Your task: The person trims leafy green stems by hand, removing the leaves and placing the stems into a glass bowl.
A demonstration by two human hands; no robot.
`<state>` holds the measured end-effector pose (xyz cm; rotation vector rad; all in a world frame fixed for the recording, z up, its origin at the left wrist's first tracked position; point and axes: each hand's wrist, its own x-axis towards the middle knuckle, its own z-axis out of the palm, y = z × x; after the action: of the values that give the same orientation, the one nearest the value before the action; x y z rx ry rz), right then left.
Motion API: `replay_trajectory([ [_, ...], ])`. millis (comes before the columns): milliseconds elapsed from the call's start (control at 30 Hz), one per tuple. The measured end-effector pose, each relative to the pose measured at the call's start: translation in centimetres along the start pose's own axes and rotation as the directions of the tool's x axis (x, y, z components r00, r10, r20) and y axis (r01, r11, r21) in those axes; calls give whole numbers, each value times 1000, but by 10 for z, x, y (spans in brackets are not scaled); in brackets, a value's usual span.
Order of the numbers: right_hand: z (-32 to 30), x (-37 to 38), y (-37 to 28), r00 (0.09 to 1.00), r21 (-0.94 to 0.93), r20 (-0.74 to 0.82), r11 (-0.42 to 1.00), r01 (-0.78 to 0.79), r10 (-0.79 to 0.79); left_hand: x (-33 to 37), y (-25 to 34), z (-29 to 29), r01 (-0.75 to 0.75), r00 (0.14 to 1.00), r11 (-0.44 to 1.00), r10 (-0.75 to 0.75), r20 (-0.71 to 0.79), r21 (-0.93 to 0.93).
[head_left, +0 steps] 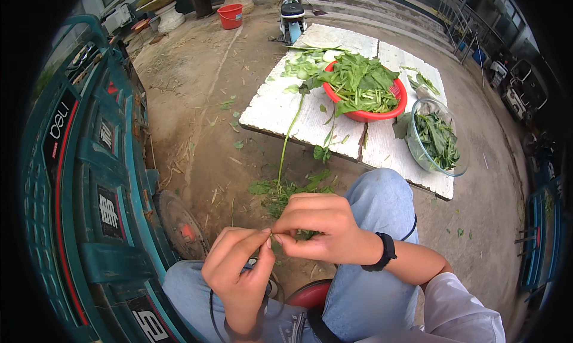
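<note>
Low over my knees, my left hand (236, 268) and my right hand (322, 226) meet at the fingertips. Both are closed in a pinch on a small green leafy stem (274, 244), most of it covered by my fingers. A bit of green leaf (306, 234) also shows under my right hand; whether it is held or lies below is unclear. Beyond my hands, a heap of leafy greens (280, 197) rests on the ground, and a long stalk (289, 137) runs from it up to the table. A black band circles my right wrist.
A white table (268, 107) ahead carries a red colander (382, 115) of leafy greens, a clear bowl (421, 155) of leaves and loose trimmings. A green truck bed (113, 182) stands close on the left. Part of a red basin (307, 294) shows between my legs. Farther back are a red bucket (230, 17) and a scooter (292, 14).
</note>
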<state>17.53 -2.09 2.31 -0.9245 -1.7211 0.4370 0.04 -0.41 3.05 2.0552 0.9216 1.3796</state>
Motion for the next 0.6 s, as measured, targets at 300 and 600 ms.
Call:
replay_trajectory([
  [300,3,-3,-7,983,105,-44,980,-172,177,-5,-2,2,181,983,962,-180,21,-204],
  [600,5,-5,-5,955,268,-69,927,-261,289,-16,-8,6,426,874,675,-479,82,-602],
])
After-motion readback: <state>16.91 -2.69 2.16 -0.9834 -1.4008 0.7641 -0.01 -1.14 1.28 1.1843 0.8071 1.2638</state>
